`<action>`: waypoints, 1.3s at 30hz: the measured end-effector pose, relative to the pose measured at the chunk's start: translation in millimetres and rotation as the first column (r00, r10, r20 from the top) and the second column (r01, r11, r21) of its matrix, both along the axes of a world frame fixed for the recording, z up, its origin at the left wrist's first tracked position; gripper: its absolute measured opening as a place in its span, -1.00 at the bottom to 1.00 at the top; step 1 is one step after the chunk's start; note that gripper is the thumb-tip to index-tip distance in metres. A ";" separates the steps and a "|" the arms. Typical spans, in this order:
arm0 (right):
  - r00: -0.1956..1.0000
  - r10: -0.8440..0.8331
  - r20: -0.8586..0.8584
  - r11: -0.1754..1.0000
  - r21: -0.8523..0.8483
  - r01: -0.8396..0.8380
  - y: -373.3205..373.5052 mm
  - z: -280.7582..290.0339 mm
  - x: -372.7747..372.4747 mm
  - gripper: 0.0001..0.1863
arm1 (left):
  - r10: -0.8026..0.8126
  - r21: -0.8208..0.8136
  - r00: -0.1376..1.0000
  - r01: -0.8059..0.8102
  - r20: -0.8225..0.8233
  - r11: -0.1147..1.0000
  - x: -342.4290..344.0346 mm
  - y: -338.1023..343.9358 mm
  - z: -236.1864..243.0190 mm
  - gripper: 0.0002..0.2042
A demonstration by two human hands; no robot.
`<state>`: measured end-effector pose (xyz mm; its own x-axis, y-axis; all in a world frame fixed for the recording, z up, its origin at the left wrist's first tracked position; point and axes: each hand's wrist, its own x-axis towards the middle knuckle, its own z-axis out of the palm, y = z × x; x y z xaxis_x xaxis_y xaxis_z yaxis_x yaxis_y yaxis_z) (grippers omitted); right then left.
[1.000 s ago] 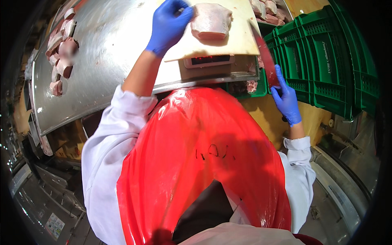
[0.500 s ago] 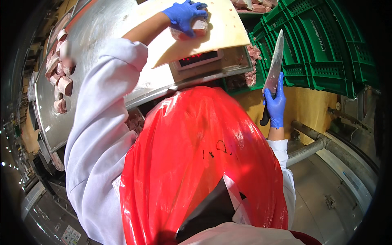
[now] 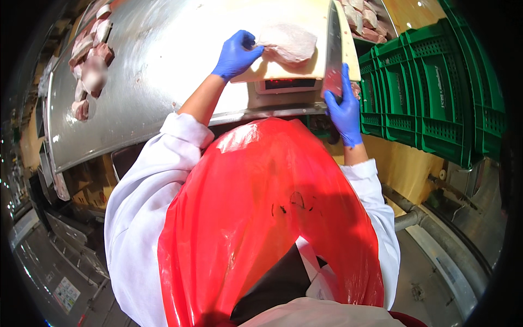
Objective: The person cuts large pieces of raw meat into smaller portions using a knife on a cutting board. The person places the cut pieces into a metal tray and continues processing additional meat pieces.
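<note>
A pale piece of raw meat (image 3: 289, 44) lies on the cream cutting board (image 3: 348, 54). My left hand (image 3: 237, 54), in a blue glove, pinches the left edge of this meat between thumb and fingers. On the right, my blue-gloved right hand (image 3: 345, 113) is closed around the dark handle of a long knife (image 3: 333, 52). The blade points away from me over the right part of the board, to the right of the meat and apart from it. Just under the board's near edge shows a white scale (image 3: 289, 86) with a red lit display.
Green perforated crates (image 3: 419, 90) stand at the right. More cut meat pieces (image 3: 366, 20) are piled beyond the board at the far right. Several meat chunks (image 3: 87, 65) lie along the left side of the steel table (image 3: 147, 98). A metal pipe (image 3: 411, 219) runs at lower right.
My left hand has shifted from on top of a meat piece to the edge of a wider, paler-looking one. My right hand has brought the knife left, over the board.
</note>
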<state>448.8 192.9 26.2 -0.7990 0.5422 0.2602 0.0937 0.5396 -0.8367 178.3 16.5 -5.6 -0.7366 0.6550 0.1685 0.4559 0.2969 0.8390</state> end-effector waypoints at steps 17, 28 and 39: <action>0.754 -0.088 0.652 0.736 0.552 -0.392 -86.9 36.6 -37.9 -0.07 | 0.273 0.337 0.959 -0.280 0.068 0.899 -18.4 -37.5 -15.3 -0.85; 0.922 -0.063 0.383 0.923 0.374 -0.093 -82.6 62.8 3.7 -0.18 | -0.020 -0.055 0.822 -0.014 -0.569 0.998 16.2 -5.2 -1.3 -0.81; 0.739 -0.166 0.653 0.734 0.582 -0.349 -103.9 39.9 -91.0 -0.13 | -0.045 -0.012 0.851 0.045 -0.523 0.999 7.1 -14.7 -21.1 -0.93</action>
